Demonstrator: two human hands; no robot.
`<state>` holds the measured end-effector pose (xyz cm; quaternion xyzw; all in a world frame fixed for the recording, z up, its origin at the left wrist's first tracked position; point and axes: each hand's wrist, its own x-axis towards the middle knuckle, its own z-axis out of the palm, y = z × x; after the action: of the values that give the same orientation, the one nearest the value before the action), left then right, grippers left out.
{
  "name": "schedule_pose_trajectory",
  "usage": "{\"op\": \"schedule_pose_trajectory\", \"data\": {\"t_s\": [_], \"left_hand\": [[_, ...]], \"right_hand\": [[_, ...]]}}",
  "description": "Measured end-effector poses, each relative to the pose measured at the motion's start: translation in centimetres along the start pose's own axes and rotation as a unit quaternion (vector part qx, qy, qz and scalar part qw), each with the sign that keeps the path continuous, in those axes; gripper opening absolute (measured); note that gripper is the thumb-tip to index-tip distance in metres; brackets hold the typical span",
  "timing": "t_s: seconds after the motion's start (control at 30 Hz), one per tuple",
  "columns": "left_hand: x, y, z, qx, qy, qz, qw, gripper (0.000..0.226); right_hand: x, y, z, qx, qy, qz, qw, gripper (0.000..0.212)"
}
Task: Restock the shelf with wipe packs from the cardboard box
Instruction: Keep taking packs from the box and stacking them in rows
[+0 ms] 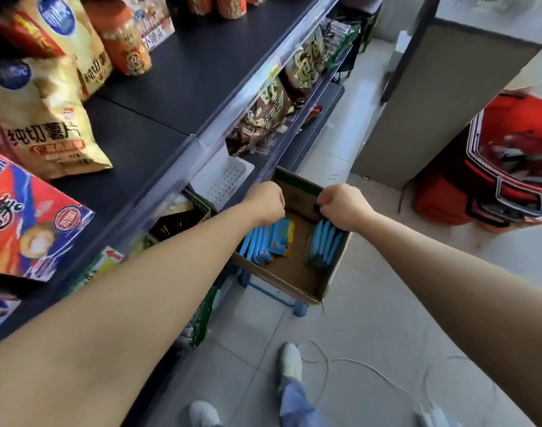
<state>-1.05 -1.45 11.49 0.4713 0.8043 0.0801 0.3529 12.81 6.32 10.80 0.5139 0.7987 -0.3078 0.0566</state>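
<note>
Left hand [265, 202] and right hand [341, 207] are both clenched over the open brown cardboard box [289, 280]; whether either grasps anything cannot be told. Flat blue wipe packs [260, 241] stand in rows just beneath both hands.

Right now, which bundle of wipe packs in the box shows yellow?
The left bundle, below the left hand; the right bundle is all blue.
</note>
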Motion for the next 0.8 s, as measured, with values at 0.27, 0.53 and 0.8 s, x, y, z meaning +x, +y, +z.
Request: {"op": "schedule_pose_trajectory", "data": {"t_s": [0.27,0.53,0.8], "left_hand": [[9.8,-5.1,7.8,-0.019,-0.050,-0.083,0.995,0.014],[16.0,-7.9,15.3,-0.073,-0.052,-0.157,0.984,0.011],[20.5,-8.3,19.5,-0.015,0.017,-0.206,0.978,0.034]], "right_hand": [[8.6,5.6,6.1,-0.104,-0.127,0.005,0.986,0.034],[13.6,9.9,12.4,-0.187,-0.180,-0.014,0.966,0.053],[16.0,11.2,15.4,-0.281,-0.215,-0.049,0.934,0.055]]}}
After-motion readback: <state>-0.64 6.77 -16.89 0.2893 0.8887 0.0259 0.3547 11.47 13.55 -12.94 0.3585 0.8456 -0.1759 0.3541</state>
